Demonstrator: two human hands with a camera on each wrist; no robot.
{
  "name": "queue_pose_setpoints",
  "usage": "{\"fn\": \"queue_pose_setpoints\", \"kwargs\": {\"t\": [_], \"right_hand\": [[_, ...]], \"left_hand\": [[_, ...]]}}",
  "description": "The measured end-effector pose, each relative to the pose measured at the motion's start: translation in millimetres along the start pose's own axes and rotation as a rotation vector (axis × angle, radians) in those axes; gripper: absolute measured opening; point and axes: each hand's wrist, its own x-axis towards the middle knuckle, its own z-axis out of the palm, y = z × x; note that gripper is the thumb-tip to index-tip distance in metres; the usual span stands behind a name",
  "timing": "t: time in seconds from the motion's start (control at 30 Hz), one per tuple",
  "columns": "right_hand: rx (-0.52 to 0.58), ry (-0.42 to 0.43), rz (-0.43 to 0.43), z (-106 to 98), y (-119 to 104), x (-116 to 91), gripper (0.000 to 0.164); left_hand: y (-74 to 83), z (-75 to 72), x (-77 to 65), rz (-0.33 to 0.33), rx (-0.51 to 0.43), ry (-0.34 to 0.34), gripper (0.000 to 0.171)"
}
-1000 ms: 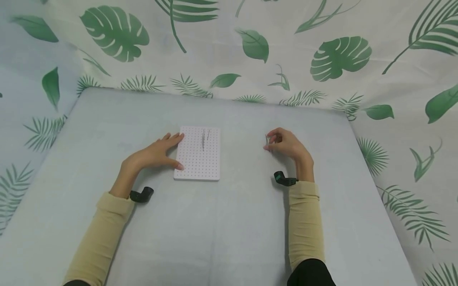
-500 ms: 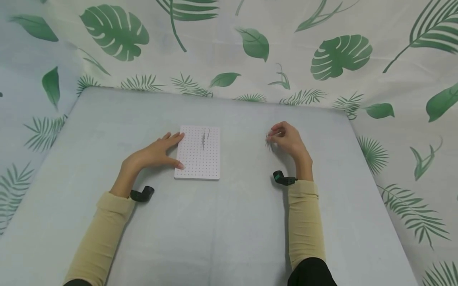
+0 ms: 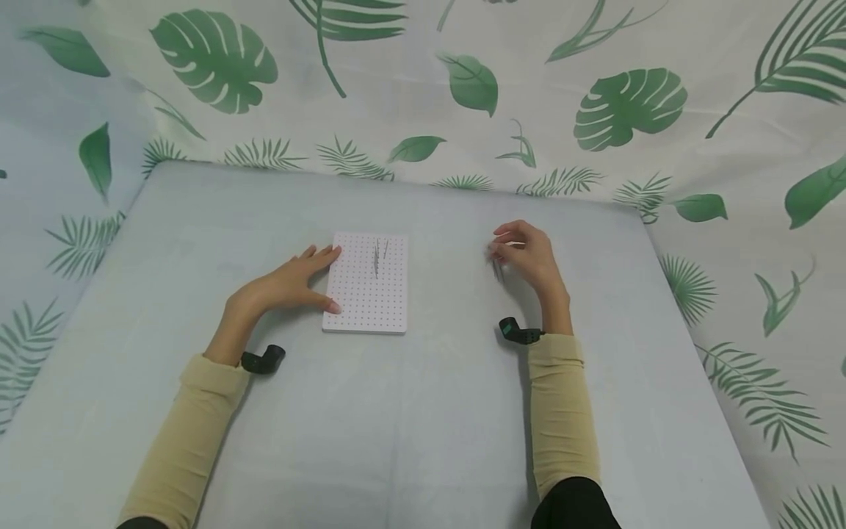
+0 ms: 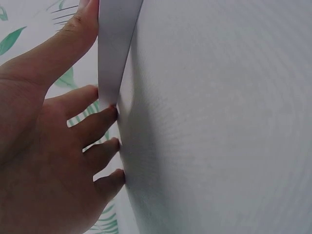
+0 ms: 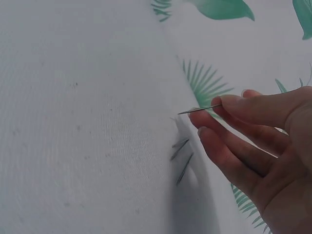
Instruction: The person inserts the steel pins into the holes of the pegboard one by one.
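A white board with rows of small holes (image 3: pixel 363 303) lies on the table, with several thin metal needles (image 3: pixel 377 258) standing in its upper part. My left hand (image 3: pixel 284 285) rests at the board's left side, fingers spread and thumb on the lower corner. In the left wrist view the thumb and index finger touch the board's edge (image 4: pixel 114 48). My right hand (image 3: pixel 525 253) is off to the right, above the table. Between thumb and index finger it pinches one needle (image 5: pixel 197 110), its pointed end sticking out. A few loose needles (image 5: pixel 184 168) lie on the table beneath those fingers.
The table (image 3: pixel 297 441) has a pale cloth cover. Behind it and at its sides hangs a white curtain with green leaves (image 3: pixel 631 109). Black wrist cameras (image 3: pixel 263 360) sit beside both cuffs.
My right hand has risen and drawn back slightly from the loose needles, with one needle pinched in its fingers. The left hand and the board have stayed in place.
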Motion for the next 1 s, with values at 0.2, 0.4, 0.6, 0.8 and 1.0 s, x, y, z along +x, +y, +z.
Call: {"fn": "queue_pose_setpoints", "kwargs": {"t": [0.2,0.4,0.6,0.8,1.0], "right_hand": [[0.038,-0.009,-0.034,6,-5,1,0.028],[0.104,-0.014,-0.104,14,-10,1,0.030],[0.094,-0.006,-0.116,23,-14,-1,0.025],[0.063,0.007,-0.140,26,-16,0,0.024],[0.062,0.007,-0.158,28,-20,-1,0.032]], "left_hand": [[-1.6,1.1,0.2,-0.005,0.002,0.000,0.107],[-2.8,1.4,1.0,-0.001,0.004,-0.002,0.107],[-3.3,2.2,1.8,-0.012,0.016,-0.003,0.107],[-3.0,1.8,1.1,-0.011,0.005,-0.003,0.107],[-1.5,2.0,1.1,-0.002,0.002,-0.002,0.107]]}}
